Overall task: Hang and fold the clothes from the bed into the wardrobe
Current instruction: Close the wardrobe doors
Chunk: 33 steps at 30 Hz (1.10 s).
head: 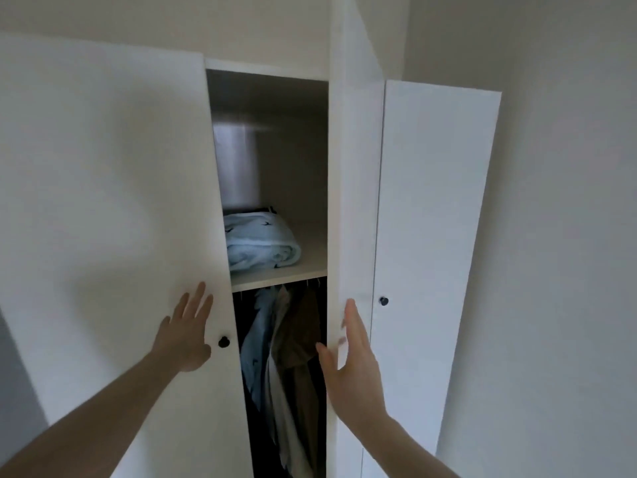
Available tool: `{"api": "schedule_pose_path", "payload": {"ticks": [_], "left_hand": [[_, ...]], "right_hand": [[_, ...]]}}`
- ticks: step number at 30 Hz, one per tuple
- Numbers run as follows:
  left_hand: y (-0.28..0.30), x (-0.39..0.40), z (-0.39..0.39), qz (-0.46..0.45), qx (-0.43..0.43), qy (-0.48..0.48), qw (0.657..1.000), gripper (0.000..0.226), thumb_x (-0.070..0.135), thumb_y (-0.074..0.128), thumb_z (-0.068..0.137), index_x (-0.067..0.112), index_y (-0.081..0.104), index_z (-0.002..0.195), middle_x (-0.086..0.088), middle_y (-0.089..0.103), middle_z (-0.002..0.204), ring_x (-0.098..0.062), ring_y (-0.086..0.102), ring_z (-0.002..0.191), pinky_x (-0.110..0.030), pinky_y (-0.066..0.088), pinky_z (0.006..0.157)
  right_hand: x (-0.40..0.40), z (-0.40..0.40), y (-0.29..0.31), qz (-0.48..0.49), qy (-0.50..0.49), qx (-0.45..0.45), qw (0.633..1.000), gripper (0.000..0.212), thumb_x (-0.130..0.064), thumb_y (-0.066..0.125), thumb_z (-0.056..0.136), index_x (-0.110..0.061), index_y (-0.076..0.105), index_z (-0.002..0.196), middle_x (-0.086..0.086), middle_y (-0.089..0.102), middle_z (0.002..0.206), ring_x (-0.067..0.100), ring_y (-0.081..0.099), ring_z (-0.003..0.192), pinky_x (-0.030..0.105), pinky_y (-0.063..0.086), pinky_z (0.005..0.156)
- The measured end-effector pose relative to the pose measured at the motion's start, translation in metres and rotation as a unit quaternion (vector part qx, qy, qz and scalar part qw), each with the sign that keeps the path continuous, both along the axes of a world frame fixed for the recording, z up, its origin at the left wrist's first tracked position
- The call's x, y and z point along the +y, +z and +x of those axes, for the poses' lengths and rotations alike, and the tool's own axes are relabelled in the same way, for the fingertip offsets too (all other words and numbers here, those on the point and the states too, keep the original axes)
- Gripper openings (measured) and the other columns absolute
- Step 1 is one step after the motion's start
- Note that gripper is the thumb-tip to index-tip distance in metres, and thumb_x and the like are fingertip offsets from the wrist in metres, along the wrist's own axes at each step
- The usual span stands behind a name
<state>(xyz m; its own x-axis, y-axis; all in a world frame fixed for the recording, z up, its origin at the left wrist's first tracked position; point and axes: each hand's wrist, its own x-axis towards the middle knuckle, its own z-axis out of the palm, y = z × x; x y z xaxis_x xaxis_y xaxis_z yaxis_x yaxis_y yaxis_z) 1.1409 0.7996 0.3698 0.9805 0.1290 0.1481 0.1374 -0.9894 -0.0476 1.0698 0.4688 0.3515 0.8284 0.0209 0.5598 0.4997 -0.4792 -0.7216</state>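
I face a white wardrobe whose left door (113, 208) is partly closed and whose right door (434, 236) stands wide open. My left hand (188, 331) lies flat on the left door, fingers straight, beside its black knob (224, 341). My right hand (351, 363) is open with straight fingers at the wardrobe's white upright panel (351, 201). A folded light blue garment (258, 244) lies on the inner shelf (303, 267). Below it several clothes (286, 367) hang from the rail, light blue, white and brown.
A metallic grey cylinder (236, 163) stands at the back of the shelf behind the folded garment. The right door carries a black knob (383, 301). Plain walls (568, 201) border the wardrobe on the right and above.
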Motion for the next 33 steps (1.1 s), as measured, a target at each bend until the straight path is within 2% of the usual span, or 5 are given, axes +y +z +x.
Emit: {"api": "schedule_pose_path", "payload": {"ticks": [4, 11, 14, 23, 33], "left_hand": [[0.001, 0.012, -0.006, 0.031, 0.013, 0.002, 0.999, 0.11, 0.031, 0.063, 0.092, 0.023, -0.022, 0.161, 0.008, -0.05, 0.155, -0.023, -0.022, 0.156, -0.05, 0.019, 0.126], [0.0, 0.031, -0.011, 0.062, 0.02, 0.023, 0.998, 0.105, 0.019, 0.057, 0.091, 0.023, -0.022, 0.161, 0.008, -0.05, 0.155, -0.025, -0.032, 0.152, -0.049, 0.006, 0.128], [-0.006, 0.032, -0.01, 0.064, 0.018, 0.029, 0.997, 0.106, 0.017, 0.056, 0.091, 0.024, -0.024, 0.16, 0.008, -0.053, 0.153, -0.025, -0.036, 0.15, -0.049, 0.004, 0.129], [-0.008, 0.031, -0.008, 0.064, 0.006, 0.036, 0.997, 0.104, 0.016, 0.054, 0.089, 0.024, -0.021, 0.161, 0.008, -0.05, 0.156, -0.026, -0.036, 0.15, -0.05, 0.004, 0.129], [0.006, 0.02, -0.009, 0.058, 0.041, 0.05, 0.996, 0.1, 0.019, 0.051, 0.091, 0.023, -0.019, 0.162, 0.007, -0.042, 0.161, -0.028, -0.03, 0.153, -0.048, 0.008, 0.129]], "right_hand": [[0.043, 0.026, -0.004, -0.018, 0.045, -0.047, 0.998, 0.089, -0.043, 0.051, 0.106, -0.035, -0.019, 0.161, -0.023, -0.021, 0.168, 0.001, -0.012, 0.157, 0.03, 0.012, 0.127], [0.095, 0.085, -0.014, -0.126, 0.098, -0.05, 0.986, 0.099, -0.029, 0.056, 0.104, -0.029, -0.026, 0.159, -0.015, -0.035, 0.165, 0.012, -0.025, 0.156, 0.043, 0.015, 0.13], [0.105, 0.103, -0.014, -0.184, 0.101, -0.041, 0.977, 0.105, -0.03, 0.058, 0.102, -0.029, -0.031, 0.158, -0.01, -0.039, 0.164, 0.018, -0.03, 0.154, 0.047, 0.012, 0.13], [0.132, 0.14, -0.001, -0.253, 0.11, 0.032, 0.961, 0.109, -0.025, 0.061, 0.098, -0.028, -0.03, 0.158, -0.01, -0.051, 0.156, 0.023, -0.036, 0.151, 0.057, 0.014, 0.127], [0.143, 0.162, 0.01, -0.3, 0.108, 0.064, 0.946, 0.111, -0.021, 0.06, 0.095, -0.025, -0.031, 0.158, -0.007, -0.059, 0.149, 0.028, -0.036, 0.151, 0.057, 0.016, 0.127]]}}
